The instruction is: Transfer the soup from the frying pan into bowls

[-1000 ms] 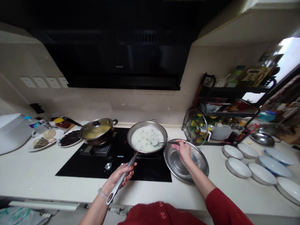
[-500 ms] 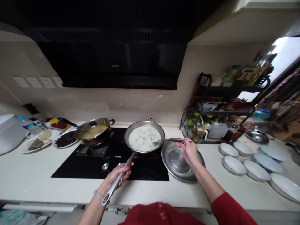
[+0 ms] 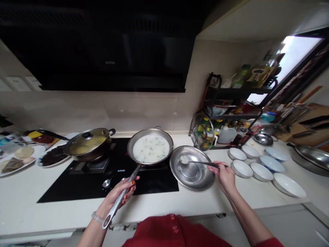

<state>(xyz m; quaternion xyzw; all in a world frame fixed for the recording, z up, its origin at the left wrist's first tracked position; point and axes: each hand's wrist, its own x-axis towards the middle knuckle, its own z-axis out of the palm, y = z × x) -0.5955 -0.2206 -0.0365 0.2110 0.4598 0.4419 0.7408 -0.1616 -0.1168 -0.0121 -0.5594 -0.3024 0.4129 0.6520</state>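
My left hand (image 3: 120, 192) is closed around the long metal handle of a pan (image 3: 130, 144) on the right side of the stove. White porridge (image 3: 151, 148) with green bits fills the pan. In my right hand (image 3: 223, 174) is the dark handle of a ladle (image 3: 184, 160). Its bowl, holding some white food, hangs over a wide steel basin (image 3: 180, 175) to the right of the pan. Whether the ladle touches the basin I cannot tell.
A glass-lidded pot (image 3: 88, 144) stands on the stove's left side, beside plates of food (image 3: 53, 155). Several white bowls (image 3: 241, 168) stand on the right counter. A glass lid (image 3: 202, 131) leans by a black rack (image 3: 235, 116) of bottles. The range hood (image 3: 110, 61) hangs above.
My right hand has moved right, bringing the ladle out of the pan and over the basin. My left hand keeps hold of the pan handle. The view has turned right.
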